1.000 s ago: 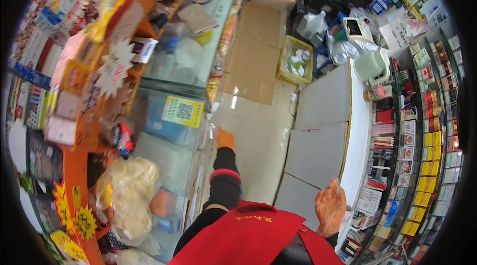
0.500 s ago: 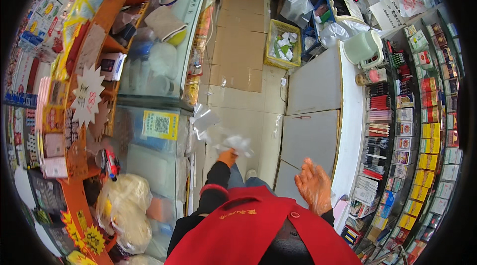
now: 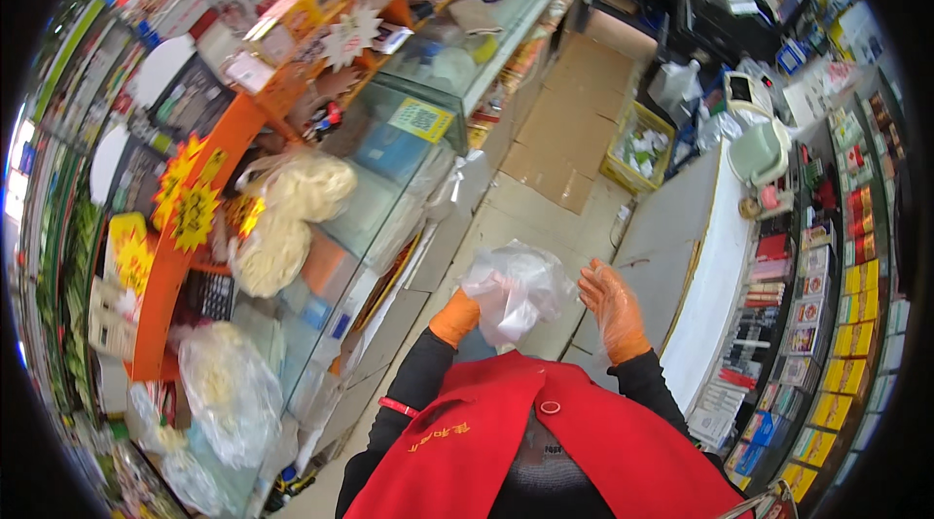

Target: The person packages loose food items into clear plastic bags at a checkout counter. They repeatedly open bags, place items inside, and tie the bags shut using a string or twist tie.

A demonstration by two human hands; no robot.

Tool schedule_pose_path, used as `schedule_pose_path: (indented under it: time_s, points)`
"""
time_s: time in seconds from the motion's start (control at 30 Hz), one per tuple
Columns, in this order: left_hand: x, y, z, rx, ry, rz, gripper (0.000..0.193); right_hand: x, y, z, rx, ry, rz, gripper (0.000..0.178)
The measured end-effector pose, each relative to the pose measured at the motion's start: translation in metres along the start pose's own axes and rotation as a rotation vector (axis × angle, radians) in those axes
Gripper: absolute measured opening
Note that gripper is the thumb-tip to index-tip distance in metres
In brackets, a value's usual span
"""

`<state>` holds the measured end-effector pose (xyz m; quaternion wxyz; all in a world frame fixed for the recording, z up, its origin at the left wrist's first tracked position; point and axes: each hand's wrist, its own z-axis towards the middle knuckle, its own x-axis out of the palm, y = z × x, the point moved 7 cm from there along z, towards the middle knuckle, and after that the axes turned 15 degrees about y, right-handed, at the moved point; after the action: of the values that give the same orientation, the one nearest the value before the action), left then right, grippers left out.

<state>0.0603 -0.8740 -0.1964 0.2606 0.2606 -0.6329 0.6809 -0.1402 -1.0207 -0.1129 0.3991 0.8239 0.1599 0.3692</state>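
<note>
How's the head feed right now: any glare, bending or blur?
Head view: the column of yellow packs at right bows with the fisheye, and the corners go black; light blows out at upper left; the glass counter has a pale sheen; the plastic bag in the left hand looks soft.

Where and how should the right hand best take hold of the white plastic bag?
Probably pinch the white plastic bag by its loose right edge, coming from the right: the film puffs out unsupported there, while the left hand holds its left side.
</note>
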Motion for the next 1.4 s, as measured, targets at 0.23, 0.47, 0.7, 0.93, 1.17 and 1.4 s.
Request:
schedule_pose_path:
  time_s: [0.23,0.47,0.7,0.93,1.17,1.4]
  points:
    - [0.059,-0.061,-0.045,-0.143,0.103,0.774,0.016,0.059,-0.021,-0.002,-0.075,0.274,-0.35,0.076]
    - [0.037,-0.107,-0.1,0.064,-0.328,0.558,0.02,0.113,-0.026,0.039,-0.177,0.373,-0.368,0.061]
    - [-0.041,-0.168,-0.204,0.347,-0.638,0.711,0.018,0.199,0.062,0.107,-0.465,0.284,-0.376,0.057]
    - [-0.049,-0.233,-0.263,0.539,-0.804,0.709,0.009,0.264,0.116,0.266,-0.604,0.24,-0.209,0.054]
    - [-0.097,-0.19,-0.297,0.511,-0.914,0.46,0.029,0.335,0.161,0.378,-0.913,0.323,-0.35,0.052]
    - [-0.025,-0.17,-0.29,0.787,-0.901,0.253,0.044,0.2,0.148,0.527,-0.579,-0.265,-1.175,0.054]
